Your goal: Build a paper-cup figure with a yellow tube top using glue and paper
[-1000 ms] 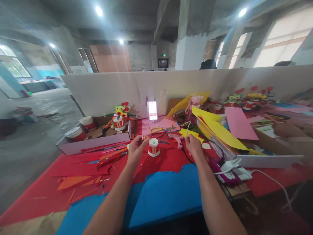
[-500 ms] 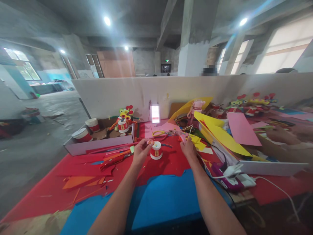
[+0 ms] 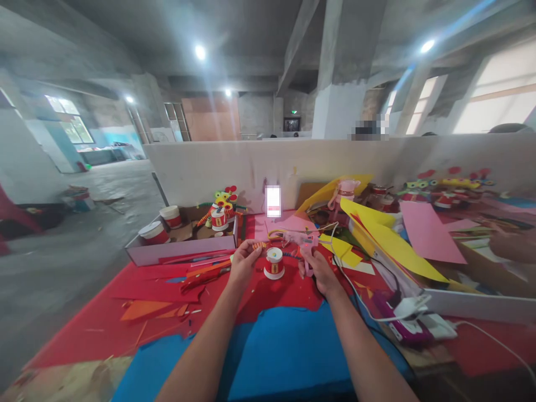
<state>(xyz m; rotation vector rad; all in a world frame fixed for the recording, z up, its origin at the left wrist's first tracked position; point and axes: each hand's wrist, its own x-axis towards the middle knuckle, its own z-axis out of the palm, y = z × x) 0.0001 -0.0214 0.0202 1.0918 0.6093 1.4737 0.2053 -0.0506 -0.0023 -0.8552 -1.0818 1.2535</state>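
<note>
Between my hands a red and white paper cup stands upside down on the red sheet, with a small yellowish spot on its top. A dark coiled strip sticks out from its right side. My left hand pinches an orange folded paper strip just left of the cup's top. In my right hand is a pink hot glue gun, gripped by its handle, its nozzle pointing left above and behind the cup.
At the left a box holds paper cups and a finished cup figure. Scissors and a lit phone lie beyond the cup. Yellow paper, a purple power strip and cables are at right, near a co-worker's blurred hand.
My right hand has lifted the glue gun and turned it toward the cup. My left hand still holds the orange strip beside the cup. The whole view has shifted slightly.
</note>
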